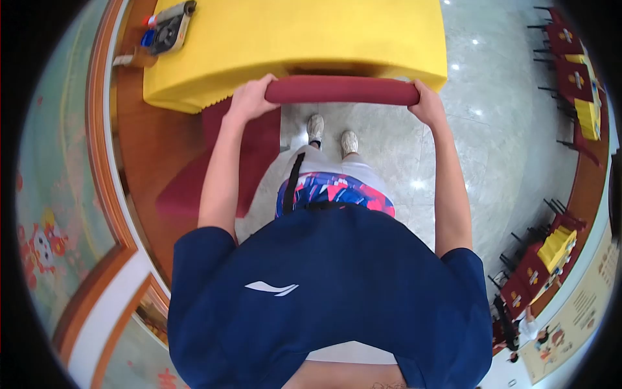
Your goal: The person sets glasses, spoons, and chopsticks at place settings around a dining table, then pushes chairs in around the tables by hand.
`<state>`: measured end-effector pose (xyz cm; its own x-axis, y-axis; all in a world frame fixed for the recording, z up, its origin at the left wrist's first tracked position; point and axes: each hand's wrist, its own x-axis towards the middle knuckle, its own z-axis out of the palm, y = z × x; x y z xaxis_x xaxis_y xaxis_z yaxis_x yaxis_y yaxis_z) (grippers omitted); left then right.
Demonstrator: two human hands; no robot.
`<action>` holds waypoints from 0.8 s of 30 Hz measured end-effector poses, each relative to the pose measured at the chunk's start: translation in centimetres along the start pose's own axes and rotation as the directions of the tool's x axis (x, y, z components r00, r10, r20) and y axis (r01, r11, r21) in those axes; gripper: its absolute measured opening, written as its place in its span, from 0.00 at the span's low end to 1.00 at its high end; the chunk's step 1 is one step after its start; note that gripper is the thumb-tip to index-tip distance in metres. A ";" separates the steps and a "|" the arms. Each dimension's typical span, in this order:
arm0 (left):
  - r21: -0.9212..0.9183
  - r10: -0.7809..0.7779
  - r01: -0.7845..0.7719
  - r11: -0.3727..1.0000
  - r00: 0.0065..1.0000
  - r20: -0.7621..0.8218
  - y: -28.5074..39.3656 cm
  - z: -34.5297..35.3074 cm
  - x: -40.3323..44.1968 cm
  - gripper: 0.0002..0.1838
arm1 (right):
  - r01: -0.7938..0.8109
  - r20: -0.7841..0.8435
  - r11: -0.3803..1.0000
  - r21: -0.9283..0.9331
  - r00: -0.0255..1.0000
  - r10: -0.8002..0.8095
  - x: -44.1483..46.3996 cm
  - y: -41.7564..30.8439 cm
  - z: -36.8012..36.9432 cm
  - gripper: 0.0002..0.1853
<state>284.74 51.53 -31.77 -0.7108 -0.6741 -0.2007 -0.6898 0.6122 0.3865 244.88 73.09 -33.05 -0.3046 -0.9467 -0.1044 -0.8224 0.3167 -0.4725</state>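
Both my hands grip the ends of a maroon cloth-covered chair back (343, 90), seen from above as a long padded bar. My left hand (251, 98) is closed round its left end, and my right hand (427, 104) round its right end. The rest of this chair is hidden beneath the top edge. Just beyond it is the front edge of a table with a yellow cloth (304, 32). Another maroon-covered chair (220, 162) stands to my left, partly behind my left forearm.
A portable gas stove (172, 29) sits on the yellow table's far left corner. Wood wall panelling (149, 149) runs along the left. Grey tile floor (414, 168) lies around my shoes. Along the right are more maroon chairs (534, 272), yellow-covered tables and people.
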 end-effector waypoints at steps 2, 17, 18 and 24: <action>-0.018 -0.030 0.030 0.999 0.999 -0.014 -0.1 0.6 -0.4 0.27 | -0.017 -0.011 0.998 -0.054 1.000 0.016 -0.3 -1.3 -0.7 0.19; -0.076 -0.115 0.111 0.991 0.992 -0.054 3.3 4.5 -11.1 0.29 | 0.138 0.073 0.983 -0.122 0.989 -0.130 -7.0 -1.1 0.4 0.16; -0.098 -0.130 0.128 0.987 0.991 -0.010 3.8 4.6 -12.2 0.29 | 0.143 0.056 0.982 -0.126 0.989 -0.137 -8.2 -1.5 0.5 0.16; -0.110 -0.122 0.115 0.987 0.991 -0.056 4.7 6.8 -18.6 0.26 | 0.055 0.075 0.989 -0.135 0.996 -0.045 -16.2 -3.2 2.3 0.19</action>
<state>293.76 69.72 -32.31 -0.6129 -0.7655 -0.1956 -0.7475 0.4815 0.4576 253.53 87.27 -31.85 -0.2303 -0.9618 -0.1479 -0.8954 0.2689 -0.3548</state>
